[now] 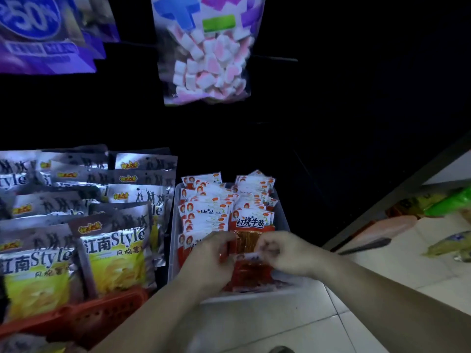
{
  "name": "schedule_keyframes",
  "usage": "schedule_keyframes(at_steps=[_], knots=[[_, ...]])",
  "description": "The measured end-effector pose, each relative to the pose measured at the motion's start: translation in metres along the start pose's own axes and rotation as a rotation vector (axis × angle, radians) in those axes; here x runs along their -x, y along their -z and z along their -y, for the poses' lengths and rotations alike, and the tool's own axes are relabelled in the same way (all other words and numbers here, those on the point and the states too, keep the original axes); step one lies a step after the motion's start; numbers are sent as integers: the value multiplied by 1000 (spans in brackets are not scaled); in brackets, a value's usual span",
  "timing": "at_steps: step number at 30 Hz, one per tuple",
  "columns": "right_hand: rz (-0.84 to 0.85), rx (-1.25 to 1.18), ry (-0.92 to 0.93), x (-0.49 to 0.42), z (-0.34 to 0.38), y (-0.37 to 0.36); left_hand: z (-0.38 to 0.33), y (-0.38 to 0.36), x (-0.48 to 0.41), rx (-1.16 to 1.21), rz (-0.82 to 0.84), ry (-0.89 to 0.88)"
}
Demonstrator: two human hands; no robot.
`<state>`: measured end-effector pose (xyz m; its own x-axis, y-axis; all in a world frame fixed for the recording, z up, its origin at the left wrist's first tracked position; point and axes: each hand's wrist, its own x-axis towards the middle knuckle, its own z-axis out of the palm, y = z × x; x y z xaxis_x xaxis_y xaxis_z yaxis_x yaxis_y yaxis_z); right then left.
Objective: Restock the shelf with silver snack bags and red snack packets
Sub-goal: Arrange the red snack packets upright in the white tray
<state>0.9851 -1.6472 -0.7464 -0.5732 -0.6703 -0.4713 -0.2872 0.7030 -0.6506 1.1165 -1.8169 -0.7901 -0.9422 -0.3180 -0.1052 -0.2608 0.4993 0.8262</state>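
So the clear-white plastic bin [282, 217] on the shelf is stuffed with rows of small red-and-white snack packets [251, 221], standing upright. The label on the frontmost standing one reads 红烧牛筋, with a little cartoon face in the corner.

Both hands are at the near end of that bin. The left hand [206, 263] has its fingers curled around the left side of a front red packet [251, 272], and the right hand [283, 253] is pinching the same packet's top edge from the right. It's blurry there, so I can't make out the individual fingertips.

Just left of the bin, touching it, there's a red plastic mesh basket [102, 314] full of shiny silver snack bags [114, 250], overlapping in rows. They say 江南Style in big print over a yellow picture, plus a small orange logo I can't read.

Up top hangs a clear bag of pink-and-white marshmallows [206, 59] with a green label patch, text too blurred to read. Near it, at top left, is a purple glossy bag [38, 34] showing a big "50".

Pale floor tiles [267, 322] run below, and some green and yellow packs [448, 200] lie off to the right.
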Motion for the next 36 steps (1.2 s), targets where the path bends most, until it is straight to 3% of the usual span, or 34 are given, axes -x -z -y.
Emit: schedule_keyframes(at_steps=[5, 8, 11, 14, 17, 21, 25, 28, 31, 36], knots=[[208, 53, -111, 1, 7, 5, 1, -18, -5, 97, 262, 87], [-34, 109, -56, -18, 5, 21, 0, -20, -7, 180, 349, 190], [-252, 205, -35, -41, 6, 30, 4, -20, -10, 174, 239, 167], [-272, 433, -58, -63, 4, 24, 10, -25, -14, 185, 126, 102], [-325, 579, -69, -75, -2, 12, 11, -36, -16, 218, 236, 70], [-478, 568, 27, -84, -18, 10, 22, -42, -18, 194, 268, 38], [-471, 585, 104, -75, -29, 15, 25, -38, -18, 194, 248, 89], [-520, 424, 127, -58, -22, 27, 22, -32, -20, 207, 143, 96], [-532, 12, 43, -38, 9, 37, 6, -22, -19, 257, -69, 16], [-323, -546, -62, 8, 73, 37, -33, -11, -9, 319, -77, -147]])
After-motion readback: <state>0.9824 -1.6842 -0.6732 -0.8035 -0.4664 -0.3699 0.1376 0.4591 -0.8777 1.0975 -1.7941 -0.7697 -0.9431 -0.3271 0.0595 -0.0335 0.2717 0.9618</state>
